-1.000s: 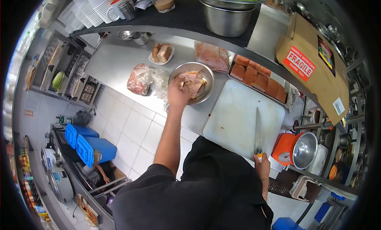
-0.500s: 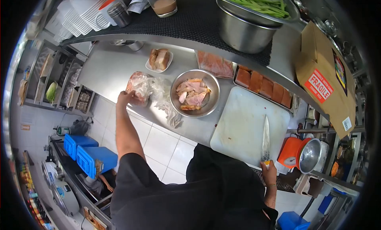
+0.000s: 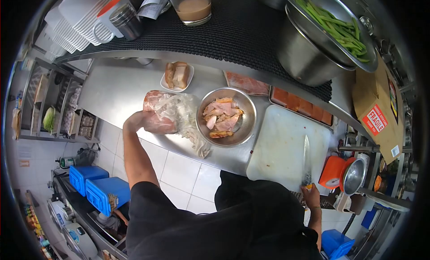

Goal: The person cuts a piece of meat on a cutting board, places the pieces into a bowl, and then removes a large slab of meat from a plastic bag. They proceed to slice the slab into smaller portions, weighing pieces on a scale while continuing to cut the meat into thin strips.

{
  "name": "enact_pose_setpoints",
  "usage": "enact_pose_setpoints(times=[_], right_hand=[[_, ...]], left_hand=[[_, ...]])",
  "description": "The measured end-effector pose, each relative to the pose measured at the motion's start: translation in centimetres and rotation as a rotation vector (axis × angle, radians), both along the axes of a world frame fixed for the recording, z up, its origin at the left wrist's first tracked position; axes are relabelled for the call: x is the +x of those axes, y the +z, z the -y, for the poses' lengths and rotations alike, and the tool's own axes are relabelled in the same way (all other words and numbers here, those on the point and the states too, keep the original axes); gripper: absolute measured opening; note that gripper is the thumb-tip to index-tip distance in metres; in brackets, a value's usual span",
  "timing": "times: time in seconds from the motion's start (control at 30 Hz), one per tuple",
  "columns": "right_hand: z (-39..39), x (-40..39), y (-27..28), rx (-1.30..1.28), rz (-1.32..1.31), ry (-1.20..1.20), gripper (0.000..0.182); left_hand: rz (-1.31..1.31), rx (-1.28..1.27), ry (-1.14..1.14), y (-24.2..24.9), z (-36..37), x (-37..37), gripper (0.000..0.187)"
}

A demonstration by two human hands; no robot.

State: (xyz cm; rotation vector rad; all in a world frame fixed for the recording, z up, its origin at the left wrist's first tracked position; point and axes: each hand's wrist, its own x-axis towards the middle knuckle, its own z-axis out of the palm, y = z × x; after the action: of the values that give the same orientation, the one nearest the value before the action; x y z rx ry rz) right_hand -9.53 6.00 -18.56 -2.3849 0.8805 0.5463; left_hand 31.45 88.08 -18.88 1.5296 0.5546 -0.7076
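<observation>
My left hand (image 3: 136, 121) is at the left end of a piece of raw meat (image 3: 157, 124), gripping its edge; the fingertips are partly hidden. Crumpled clear plastic wrap (image 3: 181, 108) covers part of the meat and trails to the right. Beside it stands a steel bowl (image 3: 251, 125) with cut pieces of cooked-looking meat (image 3: 224, 114). In my right hand (image 3: 311, 197) is the yellow handle of a kitchen knife (image 3: 307, 159). Its blade lies over the right side of a white cutting board (image 3: 277, 143), pointing away from me.
Behind the wrapped meat, a small white dish (image 3: 190, 76) holds meat chunks. A packed slab (image 3: 248, 83) and a tray of meat blocks (image 3: 300, 108) lie behind the board. An orange scale (image 3: 330, 170) stands right. Above hangs a shelf (image 3: 233, 40); another person's arm (image 3: 120, 216) shows lower left.
My left hand has closed further around the left end of the wrapped meat. The view has shifted a little; my right hand still holds the knife at the board's right edge.
</observation>
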Motion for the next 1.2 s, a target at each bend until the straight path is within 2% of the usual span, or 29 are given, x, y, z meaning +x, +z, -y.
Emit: enact_pose_setpoints(times=[0.13,0.23,0.37,0.5,0.53,0.63,0.87,0.97,1.07,1.2], right_hand=[[0.3,0.0,-0.1,0.002,0.083,0.053,0.047],[-0.1,0.2,0.5,-0.036,0.107,0.095,0.048],[0.2,-0.2,-0.2,-0.101,0.14,0.135,0.049],[-0.7,0.7,1.4,-0.019,0.055,0.073,0.057],[-1.0,0.6,1.6,-0.012,0.107,0.053,0.05],[-0.3,0.1,0.7,-0.04,0.152,0.129,0.046],[-0.2,-0.6,1.5,0.0,0.265,0.158,0.041],[-0.2,-0.9,2.2,0.029,0.31,0.136,0.04],[-0.6,-0.2,4.1,0.061,0.309,0.098,0.04],[0.3,0.3,3.4,0.096,0.333,0.126,0.043]], left_hand=[[0.133,-0.128,0.106,0.7,3.7,-1.1,0.058],[0.273,-0.207,0.079,2.3,6.6,-2.2,0.057],[0.316,-0.118,0.254,2.7,10.0,-5.4,0.049],[0.28,-0.318,0.448,-0.1,12.1,-9.5,0.063],[0.261,-0.366,0.506,0.5,13.4,-10.5,0.06],[0.343,-0.414,0.62,1.4,15.7,-12.4,0.06],[0.444,-0.436,0.708,1.3,15.5,-16.2,0.058],[0.538,-0.521,0.701,2.2,15.3,-18.3,0.064],[0.582,-0.463,0.682,3.1,14.5,-19.6,0.068],[0.64,-0.483,0.709,4.7,14.1,-20.9,0.071]])
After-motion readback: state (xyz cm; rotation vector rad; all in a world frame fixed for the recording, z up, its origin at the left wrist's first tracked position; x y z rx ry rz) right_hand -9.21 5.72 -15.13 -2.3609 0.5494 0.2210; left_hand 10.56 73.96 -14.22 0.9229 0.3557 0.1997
